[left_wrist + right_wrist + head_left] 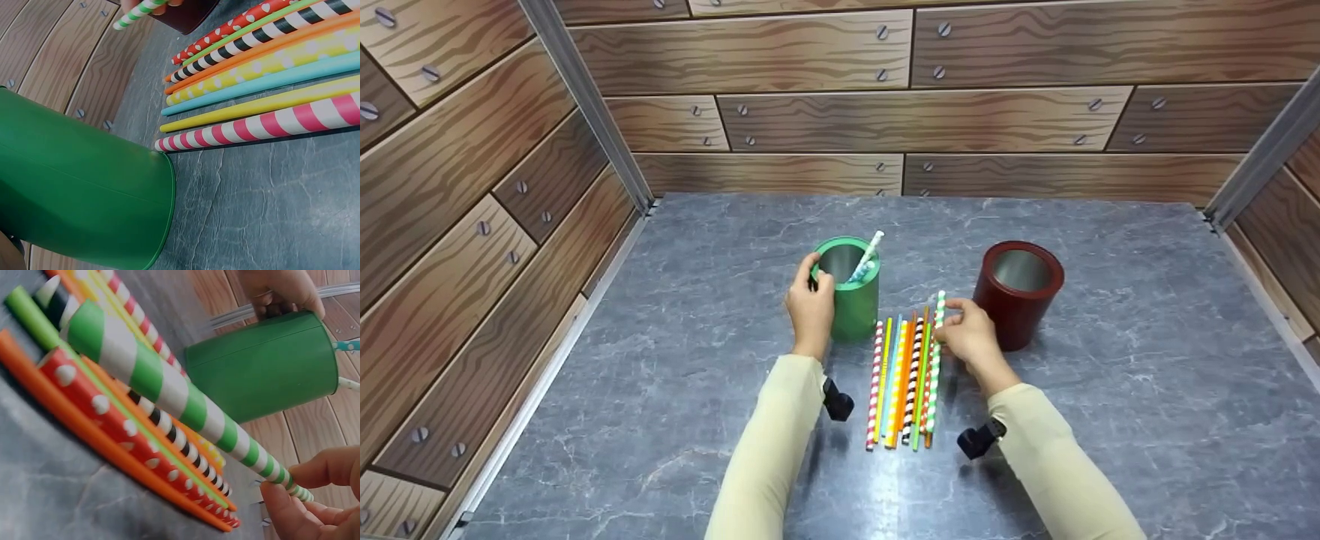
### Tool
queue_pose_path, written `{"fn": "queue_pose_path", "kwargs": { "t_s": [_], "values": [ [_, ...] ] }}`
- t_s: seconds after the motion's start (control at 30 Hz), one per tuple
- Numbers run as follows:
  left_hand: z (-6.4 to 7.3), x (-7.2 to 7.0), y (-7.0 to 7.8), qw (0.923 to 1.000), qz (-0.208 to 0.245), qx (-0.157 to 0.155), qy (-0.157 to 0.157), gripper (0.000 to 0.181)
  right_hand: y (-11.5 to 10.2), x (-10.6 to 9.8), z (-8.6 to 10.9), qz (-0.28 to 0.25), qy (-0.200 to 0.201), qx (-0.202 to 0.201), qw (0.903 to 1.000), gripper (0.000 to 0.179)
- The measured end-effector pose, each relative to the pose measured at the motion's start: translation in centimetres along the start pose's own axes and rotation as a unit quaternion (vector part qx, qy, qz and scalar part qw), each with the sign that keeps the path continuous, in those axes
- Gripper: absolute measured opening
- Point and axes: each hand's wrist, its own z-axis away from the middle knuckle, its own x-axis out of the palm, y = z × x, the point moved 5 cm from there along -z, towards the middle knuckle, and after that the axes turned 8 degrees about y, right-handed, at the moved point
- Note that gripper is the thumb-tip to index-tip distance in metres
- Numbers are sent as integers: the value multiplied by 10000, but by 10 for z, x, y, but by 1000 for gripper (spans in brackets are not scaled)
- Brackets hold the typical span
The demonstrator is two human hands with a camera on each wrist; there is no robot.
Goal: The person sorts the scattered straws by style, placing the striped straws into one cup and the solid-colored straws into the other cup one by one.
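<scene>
Green-striped straw [934, 375], pinched by right hand [971, 335], long axis pointing forward; left hand [811, 304] gripping green cup [855, 311], some fingers hidden in head view

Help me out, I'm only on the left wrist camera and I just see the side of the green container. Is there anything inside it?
Observer: Yes. The head view shows two straws sticking out of the green container's opening.
Operator: I catch the tip of a green-and-white striped straw and some fingertips. Is it really held?
Observer: It is. In the right wrist view, the right hand pinches the striped straw near one end, between thumb and fingers.
Operator: And the dark red container? I only get its lower part.
Observer: Its top is open in the head view, and no straw shows inside the dark red container.
</scene>
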Motion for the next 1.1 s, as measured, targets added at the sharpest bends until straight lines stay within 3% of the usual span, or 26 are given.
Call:
{"fn": "queue_pose_path", "kwargs": {
  "t_s": [0.27, 0.63, 1.1],
  "values": [
    [0, 0, 0, 9999, 44, -109, -6, 39, -14, -5, 1, -88, 38, -22, 10000, 59],
    [-1, 0, 0, 9999, -14, -107, 38, 38, -34, -12, 8, -730, 290, -296, 9965, 59],
    [0, -1, 1, 10000, -42, -57, 62, 39, -73, -26, 18, -2147, 755, -727, 9711, 58]
  ]
}}
